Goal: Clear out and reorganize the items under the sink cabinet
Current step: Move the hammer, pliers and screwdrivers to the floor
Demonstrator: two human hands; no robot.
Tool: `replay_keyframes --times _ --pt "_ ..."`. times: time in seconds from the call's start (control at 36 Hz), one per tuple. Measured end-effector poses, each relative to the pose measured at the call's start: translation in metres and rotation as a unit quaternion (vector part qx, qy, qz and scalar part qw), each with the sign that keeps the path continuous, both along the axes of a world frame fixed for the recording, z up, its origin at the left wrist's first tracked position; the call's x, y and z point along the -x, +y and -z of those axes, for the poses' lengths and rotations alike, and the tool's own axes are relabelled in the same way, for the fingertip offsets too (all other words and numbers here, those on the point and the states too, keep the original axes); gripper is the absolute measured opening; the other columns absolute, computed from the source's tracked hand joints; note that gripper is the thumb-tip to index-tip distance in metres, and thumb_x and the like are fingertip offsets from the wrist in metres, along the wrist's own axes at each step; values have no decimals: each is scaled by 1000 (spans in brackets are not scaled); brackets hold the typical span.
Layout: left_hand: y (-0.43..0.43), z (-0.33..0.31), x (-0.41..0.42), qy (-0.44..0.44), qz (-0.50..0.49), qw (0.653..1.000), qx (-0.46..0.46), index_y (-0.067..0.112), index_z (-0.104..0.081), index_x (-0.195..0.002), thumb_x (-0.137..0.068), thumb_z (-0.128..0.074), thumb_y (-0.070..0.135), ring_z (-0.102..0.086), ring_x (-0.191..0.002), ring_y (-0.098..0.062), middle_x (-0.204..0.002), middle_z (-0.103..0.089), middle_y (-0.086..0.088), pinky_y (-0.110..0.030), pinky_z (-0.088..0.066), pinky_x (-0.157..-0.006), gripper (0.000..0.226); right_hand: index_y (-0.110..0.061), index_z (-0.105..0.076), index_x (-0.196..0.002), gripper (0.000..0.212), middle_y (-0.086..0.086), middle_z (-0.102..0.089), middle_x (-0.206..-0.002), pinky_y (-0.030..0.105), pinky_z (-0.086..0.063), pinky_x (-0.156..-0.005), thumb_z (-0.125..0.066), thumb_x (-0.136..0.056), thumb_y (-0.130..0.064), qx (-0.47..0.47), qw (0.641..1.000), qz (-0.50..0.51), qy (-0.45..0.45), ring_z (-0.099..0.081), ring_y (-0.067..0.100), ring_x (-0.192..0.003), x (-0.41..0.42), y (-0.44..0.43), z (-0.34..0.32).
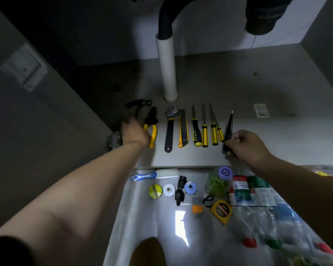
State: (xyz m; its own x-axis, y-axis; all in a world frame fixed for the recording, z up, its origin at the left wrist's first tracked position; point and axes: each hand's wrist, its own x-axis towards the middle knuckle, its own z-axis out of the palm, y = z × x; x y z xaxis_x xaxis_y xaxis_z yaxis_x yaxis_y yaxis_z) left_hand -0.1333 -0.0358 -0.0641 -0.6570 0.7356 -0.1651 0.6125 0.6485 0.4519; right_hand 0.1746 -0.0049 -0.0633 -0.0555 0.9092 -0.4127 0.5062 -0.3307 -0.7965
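A row of tools lies on the cabinet floor [277, 89]: a hammer [138, 106], yellow-handled pliers [151, 123], a black adjustable wrench [170, 127], a yellow utility knife [183, 129] and several screwdrivers [204, 129]. My left hand [134, 134] is closed over the hammer's handle at the row's left end, touching the pliers. My right hand [246, 144] grips a black pointed tool [229, 127] at the right end of the row, tip pointing away from me.
A white drain pipe [167, 70] rises behind the tools. On the floor in front of the cabinet lie a brush [161, 174], tape rolls [155, 191], a tape measure [221, 209], hex keys [197, 205], a green jar [217, 182] and plastic bottles [261, 198]. A metal hinge [113, 141] sits at the left.
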Motion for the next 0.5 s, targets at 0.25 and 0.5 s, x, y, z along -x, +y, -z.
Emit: replay_keyframes --times 0.25,0.5 --pt "12 17 11 50 -41 993 101 -6 -53 -130 -82 -79 12 -55 -128 -42 -134 -57 -28 -45 -48 -100 58 -4 -60 -93 4 6 -56 -64 17 -48 -46 -63 -95 -5 34 997 -5 73 -62 13 -54 -6 -18 3" --pt "10 12 -3 45 -67 996 44 -1 -67 -114 -87 -73 25 -59 -117 -41 -123 -62 -26 -40 -51 -100 38 -9 -61 -88 7 4 -64 -57 30 -52 -57 -63 -95 -8 35 997 -2 69 -64 16 -55 -42 -17 -19"
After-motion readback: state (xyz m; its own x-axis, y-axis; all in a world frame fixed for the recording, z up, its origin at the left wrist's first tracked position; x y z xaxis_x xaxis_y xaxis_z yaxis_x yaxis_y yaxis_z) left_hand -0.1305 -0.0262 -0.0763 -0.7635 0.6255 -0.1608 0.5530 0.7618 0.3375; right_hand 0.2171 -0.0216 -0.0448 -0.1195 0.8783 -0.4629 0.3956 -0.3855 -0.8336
